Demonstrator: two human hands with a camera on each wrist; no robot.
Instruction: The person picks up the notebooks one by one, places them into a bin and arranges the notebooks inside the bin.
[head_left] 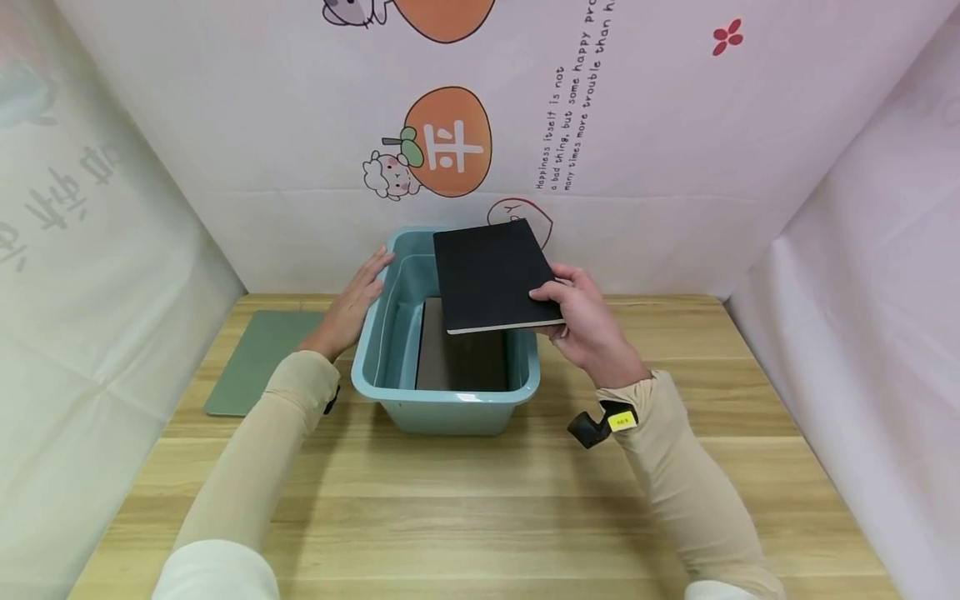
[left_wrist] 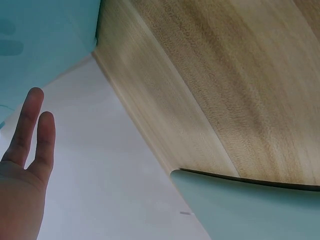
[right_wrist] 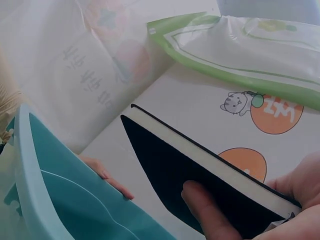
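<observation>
A black notebook with pale page edges is held tilted over the right part of a light blue plastic bin. My right hand pinches its near right corner, thumb on one cover and fingers underneath; the right wrist view shows the notebook beside the bin's wall. Straight fingers of my left hand rest along the bin's left rim. Inside the bin a dark flat rectangular thing lies on the bottom, partly covered by the held notebook.
Left of the bin, a green flat board lies on the wooden table, partly behind my left forearm. A printed white cloth hangs close behind the bin, and white sheets enclose both sides.
</observation>
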